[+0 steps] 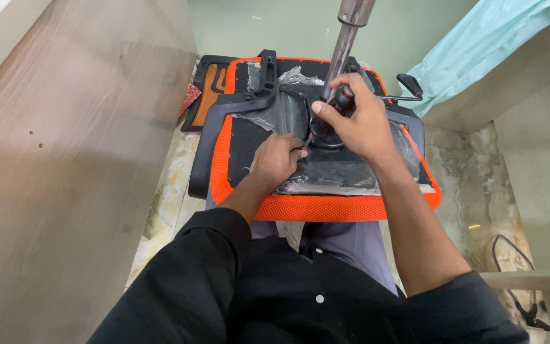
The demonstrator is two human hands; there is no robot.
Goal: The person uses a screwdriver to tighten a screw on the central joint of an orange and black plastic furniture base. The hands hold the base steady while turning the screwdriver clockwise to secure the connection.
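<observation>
So here's the setup: an orange mesh office chair seat (326, 207) is lying upside down across the person's lap, black underside facing up. Clear plastic wrap (351, 172) is stuck over the black base plate, crinkled and torn open in spots, with a loose wad of it up near the far edge.

The right hand (358, 118) is wrapped tight around the dark handle of a screwdriver (342, 99), thumb on the near side, right at the foot of the metal gas lift column (345, 44) that sticks up out of the seat mechanism toward the camera. You can't see the tool's tip, the hand hides it.

The left hand (278, 159) is curled in a loose fist resting on the wrapped plate just beside the mechanism, fingertips pinched toward something small and thin next to it. Can't tell what it is pinching, too blurry.

A black armrest bracket (243, 105) runs along the left side of the seat. A black adjustment lever (408, 86) pokes out on the right. Behind the seat on the marble floor there's a flat black and orange part (208, 89), plus a light teal plastic sheet (479, 51) off to the upper right. A wood-grain panel (65, 159) fills the left side.
</observation>
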